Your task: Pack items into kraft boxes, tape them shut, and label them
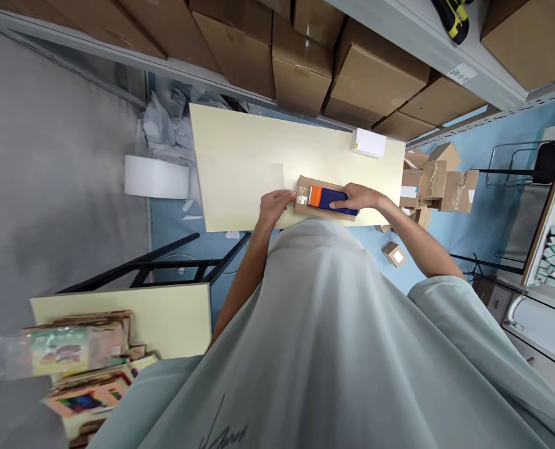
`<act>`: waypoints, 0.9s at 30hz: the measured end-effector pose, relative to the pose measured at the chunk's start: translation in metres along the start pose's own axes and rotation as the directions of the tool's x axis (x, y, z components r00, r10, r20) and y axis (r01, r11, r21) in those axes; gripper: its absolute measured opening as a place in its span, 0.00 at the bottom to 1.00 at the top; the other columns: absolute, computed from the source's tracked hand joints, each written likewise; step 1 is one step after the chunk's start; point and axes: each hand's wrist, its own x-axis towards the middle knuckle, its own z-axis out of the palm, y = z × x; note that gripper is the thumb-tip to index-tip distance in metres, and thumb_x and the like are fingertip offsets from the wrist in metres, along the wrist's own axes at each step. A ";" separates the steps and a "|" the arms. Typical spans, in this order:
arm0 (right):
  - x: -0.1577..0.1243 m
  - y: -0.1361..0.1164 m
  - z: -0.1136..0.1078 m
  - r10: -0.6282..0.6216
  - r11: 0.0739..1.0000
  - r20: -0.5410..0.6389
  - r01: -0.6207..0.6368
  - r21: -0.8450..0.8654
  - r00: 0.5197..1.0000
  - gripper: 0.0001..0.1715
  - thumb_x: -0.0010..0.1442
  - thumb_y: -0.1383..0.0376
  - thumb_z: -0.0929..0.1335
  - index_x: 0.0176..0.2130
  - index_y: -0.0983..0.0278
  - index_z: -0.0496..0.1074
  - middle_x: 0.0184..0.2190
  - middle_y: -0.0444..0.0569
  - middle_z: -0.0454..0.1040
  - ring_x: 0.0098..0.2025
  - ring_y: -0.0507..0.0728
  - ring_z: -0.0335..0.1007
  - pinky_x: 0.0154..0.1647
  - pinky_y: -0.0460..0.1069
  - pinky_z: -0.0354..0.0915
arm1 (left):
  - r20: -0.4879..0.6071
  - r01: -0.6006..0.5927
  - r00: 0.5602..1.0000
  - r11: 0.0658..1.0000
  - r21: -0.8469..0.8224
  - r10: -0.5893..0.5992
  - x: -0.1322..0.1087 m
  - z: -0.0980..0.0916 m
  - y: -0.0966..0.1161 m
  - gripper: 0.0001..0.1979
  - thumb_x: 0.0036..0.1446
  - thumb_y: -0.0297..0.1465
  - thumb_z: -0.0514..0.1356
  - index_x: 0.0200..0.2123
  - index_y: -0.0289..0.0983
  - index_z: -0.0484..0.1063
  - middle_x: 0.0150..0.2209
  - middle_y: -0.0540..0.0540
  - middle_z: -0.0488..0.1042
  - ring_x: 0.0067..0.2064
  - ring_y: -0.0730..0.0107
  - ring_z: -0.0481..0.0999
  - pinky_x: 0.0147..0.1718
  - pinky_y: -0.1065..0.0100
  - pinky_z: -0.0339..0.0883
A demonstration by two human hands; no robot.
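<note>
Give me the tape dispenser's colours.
The tape dispenser is orange and dark blue, best seen in the head view.

Centre: an orange and navy-blue tape dispenser (pixel 327 198) over a brown cardboard box (pixel 322 214); pale cream bench (pixel 240 156). Bottom: pale grey-green shirt (pixel 324 324) with dark script.

Worktop (pixel 235 156): open room left of the carton (pixel 302 194), plus a lane beyond it. White box (pixel 368 143) obstructs near the far right corner. Shelf boxes (pixel 303 68) crowd the far side (overhang unclear). Near side tight: shirt (pixel 324 299) close up. Left hand (pixel 276 204) obstructs carton's left end; right hand (pixel 359 196), its right.
</note>
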 end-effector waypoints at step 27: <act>0.002 0.022 0.004 -0.060 0.998 0.015 0.059 0.012 0.998 0.27 0.60 0.44 0.80 0.37 0.64 0.79 0.30 0.48 0.79 0.33 0.56 0.74 0.34 0.49 0.64 | 0.660 -0.714 0.697 0.351 0.606 0.280 -0.020 0.027 0.054 0.80 0.50 0.50 0.81 0.85 0.38 0.27 0.86 0.30 0.35 0.85 0.27 0.29 0.81 0.33 0.33</act>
